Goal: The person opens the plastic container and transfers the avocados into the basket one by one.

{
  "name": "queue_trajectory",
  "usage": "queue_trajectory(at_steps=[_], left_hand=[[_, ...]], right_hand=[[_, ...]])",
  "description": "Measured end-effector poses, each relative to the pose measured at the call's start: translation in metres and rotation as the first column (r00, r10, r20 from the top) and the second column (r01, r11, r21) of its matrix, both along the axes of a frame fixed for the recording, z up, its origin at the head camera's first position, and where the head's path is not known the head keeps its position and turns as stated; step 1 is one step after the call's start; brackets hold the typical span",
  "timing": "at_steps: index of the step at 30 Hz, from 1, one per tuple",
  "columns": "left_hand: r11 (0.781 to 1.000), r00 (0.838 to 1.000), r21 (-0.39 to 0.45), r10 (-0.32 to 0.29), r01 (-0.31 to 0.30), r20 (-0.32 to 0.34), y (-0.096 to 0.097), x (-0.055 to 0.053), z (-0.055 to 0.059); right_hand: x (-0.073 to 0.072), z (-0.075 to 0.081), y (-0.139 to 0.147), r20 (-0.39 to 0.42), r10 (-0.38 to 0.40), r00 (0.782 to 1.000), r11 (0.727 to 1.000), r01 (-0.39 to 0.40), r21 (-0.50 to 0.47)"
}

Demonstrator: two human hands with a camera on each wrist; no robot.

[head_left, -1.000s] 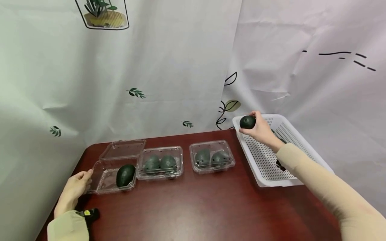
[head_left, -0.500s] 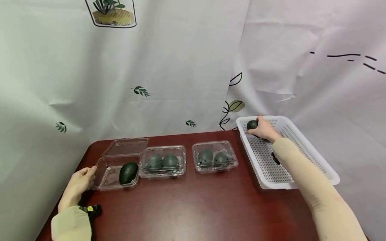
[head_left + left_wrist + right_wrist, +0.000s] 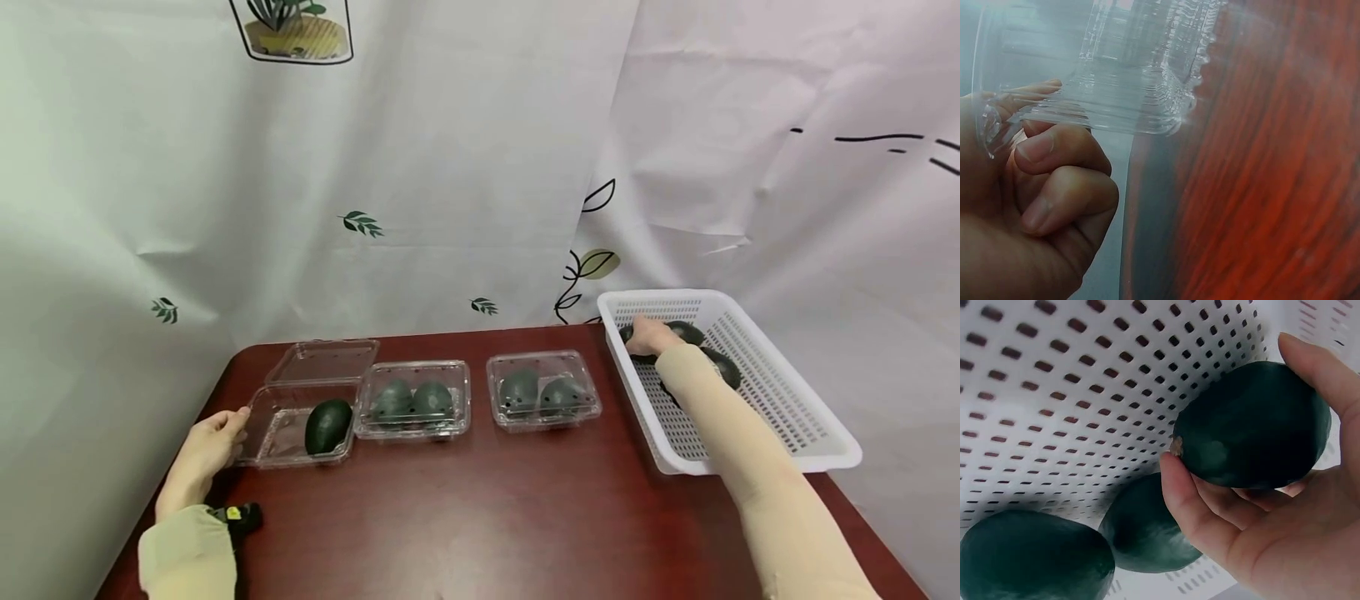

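My left hand [image 3: 206,454] pinches the left edge of an open clear plastic clamshell box [image 3: 283,429], its lid [image 3: 322,362] folded back. One dark green avocado [image 3: 327,427] lies in the box's right half. In the left wrist view, curled fingers [image 3: 1063,153] press against the clear rim. Down inside the white basket, my right hand [image 3: 647,335] holds an avocado [image 3: 1247,425], its thumb on one side and fingers curled round the other. Two more avocados, one nearer [image 3: 1029,556] and one beside the fingers [image 3: 1147,525], lie in the basket.
Two closed clamshell boxes, one in the middle [image 3: 412,400] and one to its right [image 3: 543,390], each contain two avocados. The white perforated basket [image 3: 772,400] stands at the right of the dark red table [image 3: 480,517]. A pale printed curtain [image 3: 450,167] hangs behind.
My right hand has lowered the avocado from above the basket's far left rim down into the basket. The left hand keeps its hold on the box. The head view has shifted slightly left.
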State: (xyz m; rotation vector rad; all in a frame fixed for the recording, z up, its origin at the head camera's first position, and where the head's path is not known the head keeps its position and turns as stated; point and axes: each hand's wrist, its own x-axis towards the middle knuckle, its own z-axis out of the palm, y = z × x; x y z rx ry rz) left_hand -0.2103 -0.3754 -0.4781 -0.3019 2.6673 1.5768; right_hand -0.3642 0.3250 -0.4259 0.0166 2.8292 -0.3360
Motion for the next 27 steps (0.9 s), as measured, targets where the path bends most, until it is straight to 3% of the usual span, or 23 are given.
queue_trajectory(at_steps=[9,14,21,27], left_hand=[[1.0,1.0,-0.001,-0.006,0.006,0.0,0.004,0.0,0.003],[1.0,1.0,-0.005,-0.005,0.005,-0.012,0.001,0.002,0.003],[1.0,1.0,0.023,-0.012,0.012,-0.022,-0.002,0.004,0.004],[1.0,1.0,0.008,-0.009,0.009,-0.016,0.001,0.004,0.002]], right_hand=[[0.013,0.018,0.003,-0.07,0.067,0.995,0.997,-0.069,-0.024],[0.023,0.029,0.004,-0.143,0.041,0.989,0.996,-0.052,-0.072],[0.029,0.046,0.003,-0.283,0.048,0.958,0.994,-0.074,-0.084],[0.04,0.061,0.001,-0.344,0.051,0.938,0.994,-0.082,-0.078]])
